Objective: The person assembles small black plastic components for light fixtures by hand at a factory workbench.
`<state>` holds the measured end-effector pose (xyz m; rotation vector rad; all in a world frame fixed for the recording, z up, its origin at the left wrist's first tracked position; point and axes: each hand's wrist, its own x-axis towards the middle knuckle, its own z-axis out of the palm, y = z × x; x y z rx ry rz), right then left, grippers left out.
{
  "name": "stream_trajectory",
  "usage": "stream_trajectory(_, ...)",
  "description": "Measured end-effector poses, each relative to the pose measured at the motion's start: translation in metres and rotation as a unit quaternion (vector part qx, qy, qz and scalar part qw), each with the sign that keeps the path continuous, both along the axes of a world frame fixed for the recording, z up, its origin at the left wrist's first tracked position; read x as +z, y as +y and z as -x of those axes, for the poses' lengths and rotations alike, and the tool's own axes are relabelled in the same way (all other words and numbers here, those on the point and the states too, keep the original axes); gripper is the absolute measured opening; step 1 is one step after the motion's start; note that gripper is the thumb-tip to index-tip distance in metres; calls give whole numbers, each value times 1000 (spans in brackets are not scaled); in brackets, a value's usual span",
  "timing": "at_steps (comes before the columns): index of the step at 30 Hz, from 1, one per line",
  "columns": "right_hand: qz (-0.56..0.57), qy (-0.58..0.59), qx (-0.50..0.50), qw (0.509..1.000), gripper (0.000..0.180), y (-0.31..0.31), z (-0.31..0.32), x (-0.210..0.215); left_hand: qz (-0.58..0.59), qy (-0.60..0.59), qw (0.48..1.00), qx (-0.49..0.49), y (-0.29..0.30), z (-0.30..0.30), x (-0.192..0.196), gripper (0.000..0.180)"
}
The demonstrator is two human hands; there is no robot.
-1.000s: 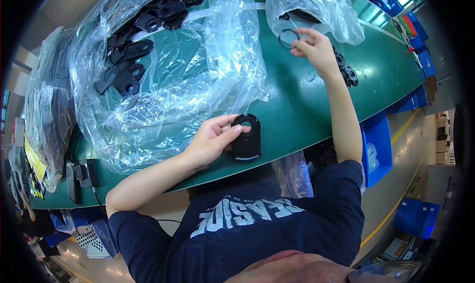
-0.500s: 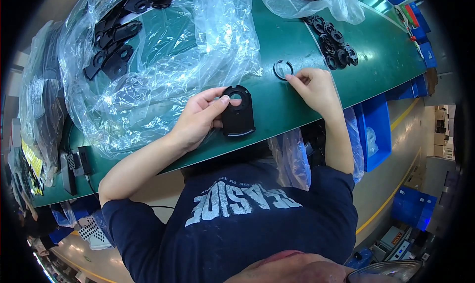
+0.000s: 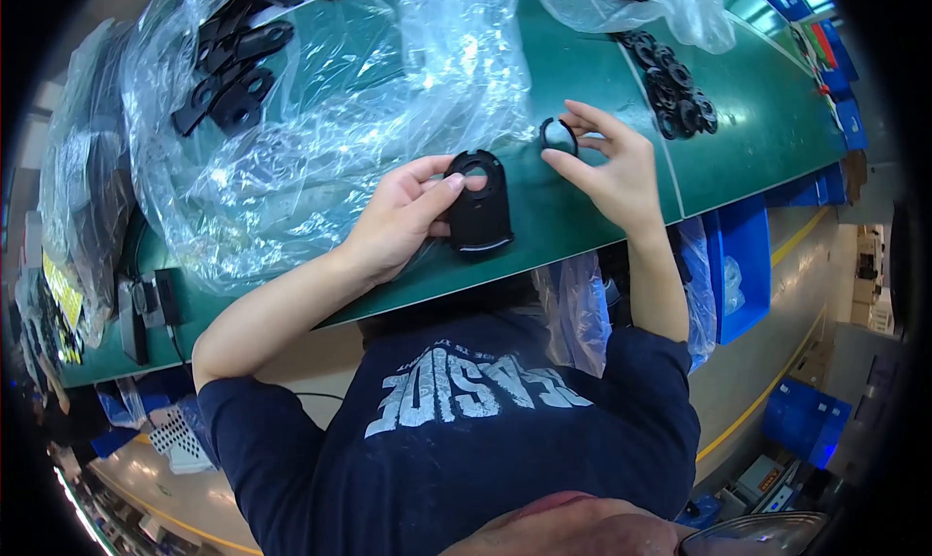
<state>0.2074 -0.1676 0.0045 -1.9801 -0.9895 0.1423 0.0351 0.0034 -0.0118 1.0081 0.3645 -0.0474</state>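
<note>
Left fingers (image 3: 437, 200) pinching black holed plate (image 3: 481, 218), right fingers (image 3: 571, 168) pinching thin black ring (image 3: 573, 139)

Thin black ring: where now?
Head view, right of centre: thin ring is in the right hand, above and right of the black plate in the left hand.

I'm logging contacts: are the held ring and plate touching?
Apart: the head view shows green table between the ring in the right hand and the plate in the left hand.

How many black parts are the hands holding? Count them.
2: a plate in the left hand, a ring in the right hand. I see no others held, though the grip could hide one.
</note>
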Motion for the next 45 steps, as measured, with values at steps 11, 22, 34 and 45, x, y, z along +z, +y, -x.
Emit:
stream_trajectory(11, -81, -174, 89, 977, 46, 24, 64, 16, 77, -39, 995, -40, 5, 0, 3, 35)
stream_trajectory(22, -64, -212, 85, 971, 45, 29, 65, 3, 51, -44, 997, -36, 4, 1, 2, 34)
stream_trajectory(34, -67, 84, 106, 989, 31, 31, 51, 11, -81, -18, 996, -30, -4, 7, 7, 29)
stream_trajectory(45, 0, 314, 163, 935, 11, 35, 39, 8, -141, -24, 988, -57, -5, 7, 4, 27)
